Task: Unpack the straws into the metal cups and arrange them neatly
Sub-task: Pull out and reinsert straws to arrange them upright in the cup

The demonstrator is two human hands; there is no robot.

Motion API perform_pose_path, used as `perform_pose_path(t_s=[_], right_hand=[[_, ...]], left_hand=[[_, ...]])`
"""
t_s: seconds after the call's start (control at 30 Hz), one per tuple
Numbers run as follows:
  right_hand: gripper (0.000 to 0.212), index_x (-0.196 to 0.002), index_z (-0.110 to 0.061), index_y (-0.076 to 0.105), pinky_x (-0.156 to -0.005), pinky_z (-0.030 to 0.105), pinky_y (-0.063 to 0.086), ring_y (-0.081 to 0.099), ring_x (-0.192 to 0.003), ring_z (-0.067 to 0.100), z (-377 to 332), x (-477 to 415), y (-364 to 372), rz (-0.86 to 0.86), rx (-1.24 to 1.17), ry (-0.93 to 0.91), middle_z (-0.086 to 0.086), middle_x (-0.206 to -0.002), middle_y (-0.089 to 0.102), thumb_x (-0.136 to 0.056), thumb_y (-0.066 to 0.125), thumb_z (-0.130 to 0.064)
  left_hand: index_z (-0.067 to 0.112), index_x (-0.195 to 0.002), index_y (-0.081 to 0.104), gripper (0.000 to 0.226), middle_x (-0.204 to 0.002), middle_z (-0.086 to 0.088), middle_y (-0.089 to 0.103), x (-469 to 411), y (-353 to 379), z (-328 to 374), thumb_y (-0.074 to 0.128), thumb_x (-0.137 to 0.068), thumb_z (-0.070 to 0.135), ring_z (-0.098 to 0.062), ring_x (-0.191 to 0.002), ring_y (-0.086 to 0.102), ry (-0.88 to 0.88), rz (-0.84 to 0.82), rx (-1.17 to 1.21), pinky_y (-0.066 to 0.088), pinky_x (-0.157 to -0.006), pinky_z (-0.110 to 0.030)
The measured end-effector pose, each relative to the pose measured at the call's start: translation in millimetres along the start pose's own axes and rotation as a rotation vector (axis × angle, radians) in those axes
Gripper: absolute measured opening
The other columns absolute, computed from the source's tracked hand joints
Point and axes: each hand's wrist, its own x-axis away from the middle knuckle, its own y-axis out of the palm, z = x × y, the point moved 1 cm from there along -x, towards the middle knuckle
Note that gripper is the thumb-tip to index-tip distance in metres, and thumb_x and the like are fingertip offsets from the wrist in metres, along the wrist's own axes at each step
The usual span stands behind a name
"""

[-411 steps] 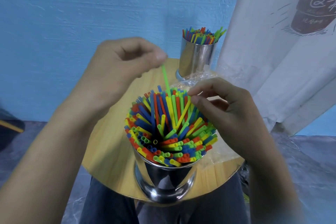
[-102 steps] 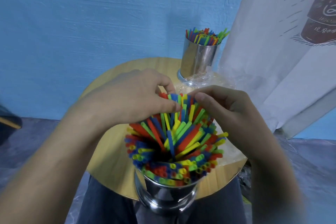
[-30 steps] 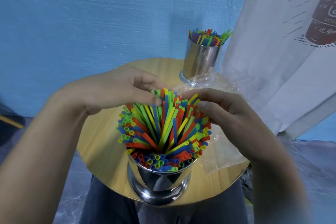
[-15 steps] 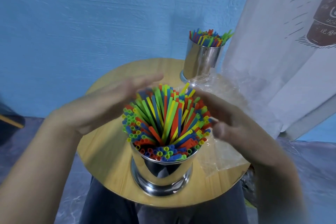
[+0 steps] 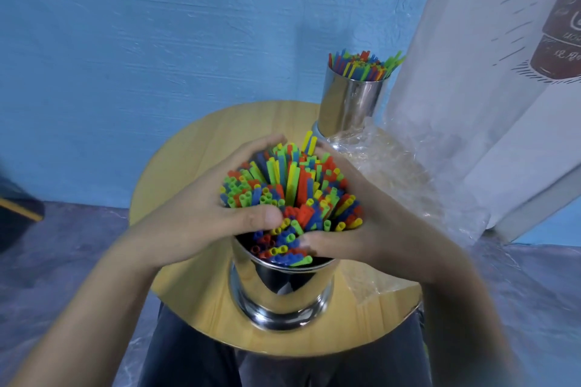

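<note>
On desk (image 5: 201,141), at near metal cup (image 5: 283,289): left hand (image 5: 195,217), right hand (image 5: 377,229) both clasp straws (image 5: 292,185); should squeeze evenly, level tips.

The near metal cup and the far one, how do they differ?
The near cup sits at the table's front, the far cup at its back. The left hand and right hand clasp the near cup's straws; the far cup's stand untouched. Both are shiny metal with mixed-colour straws.

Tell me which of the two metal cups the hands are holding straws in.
The near cup at the table's front edge: the left hand and right hand both wrap round its straws. The far cup stands untouched at the back.
</note>
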Motion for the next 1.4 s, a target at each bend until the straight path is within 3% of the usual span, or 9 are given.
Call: perform_pose_path(t_s=[0.13,0.4,0.57,0.7,0.83,1.03,1.13,1.23,1.4], right_hand=[[0.078,-0.138,-0.046,0.048,-0.103,0.045,0.053,0.053,-0.136,0.017,-3.4,-8.0,-2.2,0.027,0.098,0.021,-0.005,-0.147,0.051,-0.07,0.085,-0.049],[0.072,-0.132,-0.032,0.054,-0.094,0.043,0.059,0.066,-0.119,0.02,8.0,-16.2,-0.3,0.163,0.074,0.057,0.003,-0.135,0.061,-0.071,0.087,-0.051],[0.049,-0.111,-0.051,0.056,-0.092,0.042,0.06,0.064,-0.119,0.016,-2.1,-25.3,0.7,0.305,0.074,-0.051,-0.002,-0.13,0.055,-0.068,0.08,-0.054],[0.037,-0.11,-0.046,0.063,-0.091,0.045,0.06,0.065,-0.118,0.019,-7.0,-27.0,-4.4,0.326,0.059,-0.095,0.0,-0.128,0.055,-0.076,0.077,-0.053],[0.038,-0.115,-0.046,0.062,-0.094,0.047,0.059,0.068,-0.115,0.016,-0.3,-20.5,-7.7,0.304,0.047,-0.025,-0.005,-0.127,0.062,-0.081,0.078,-0.052],[0.095,-0.153,-0.03,0.039,-0.112,0.044,0.043,0.06,-0.131,0.016,15.7,2.6,-7.0,0.182,-0.05,-0.03,-0.007,-0.141,0.061,-0.075,0.075,-0.07],[0.099,-0.154,-0.028,0.036,-0.109,0.027,0.046,0.057,-0.134,0.011,22.1,11.2,1.9,0.111,-0.041,-0.021,-0.011,-0.144,0.059,-0.072,0.083,-0.058],[0.087,-0.15,-0.032,0.04,-0.098,0.019,0.051,0.061,-0.128,0.01,22.4,9.9,6.0,0.141,-0.032,-0.029,-0.011,-0.138,0.063,-0.077,0.087,-0.028],[0.066,-0.144,-0.034,0.049,-0.103,0.037,0.054,0.064,-0.124,0.013,26.5,-12.7,10.4,0.314,-0.011,-0.083,-0.007,-0.134,0.066,-0.085,0.077,-0.043]], left_hand=[[0.041,-0.142,0.05,0.076,-0.135,0.017,0.063,-5.7,6.2,4.6,0.079,-0.074,0.063,-0.008,-0.121,0.065,0.134,0.091,0.002,0.055,-0.092,-0.019],[0.038,-0.126,0.057,0.045,-0.121,0.019,0.067,-13.3,12.5,4.7,0.065,-0.085,0.057,-0.005,-0.108,0.07,0.138,0.28,-0.064,0.059,-0.082,-0.022],[0.032,-0.116,0.061,0.028,-0.11,0.02,0.07,-27.0,14.0,18.5,0.064,-0.09,0.041,0.001,-0.1,0.07,0.188,0.424,-0.088,0.053,-0.081,-0.014],[0.035,-0.123,0.06,0.039,-0.114,0.012,0.07,-31.3,9.0,21.8,0.061,-0.088,0.053,-0.009,-0.106,0.07,0.206,0.43,-0.073,0.055,-0.09,-0.031],[0.04,-0.137,0.053,0.063,-0.131,0.017,0.062,-21.7,1.7,10.2,0.054,-0.086,0.077,-0.004,-0.127,0.058,0.193,0.278,-0.122,0.048,-0.095,-0.015],[0.04,-0.157,0.029,0.112,-0.151,0.025,0.045,5.9,7.7,-8.5,0.06,-0.063,0.092,-0.008,-0.14,0.049,0.229,0.232,-0.015,0.044,-0.111,-0.035],[0.056,-0.157,0.008,0.129,-0.153,0.019,0.048,15.1,15.8,-13.1,0.075,-0.05,0.087,-0.012,-0.143,0.048,0.201,0.244,0.044,0.034,-0.118,-0.05],[0.072,-0.147,0.004,0.131,-0.147,0.035,0.047,16.0,21.3,-13.5,0.087,-0.047,0.076,0.001,-0.137,0.05,0.151,0.298,0.025,0.042,-0.114,-0.025],[0.065,-0.151,-0.005,0.125,-0.146,0.051,0.032,-2.3,18.8,-14.7,0.08,-0.061,0.076,0.014,-0.14,0.038,0.182,0.335,-0.104,0.035,-0.111,-0.01]])
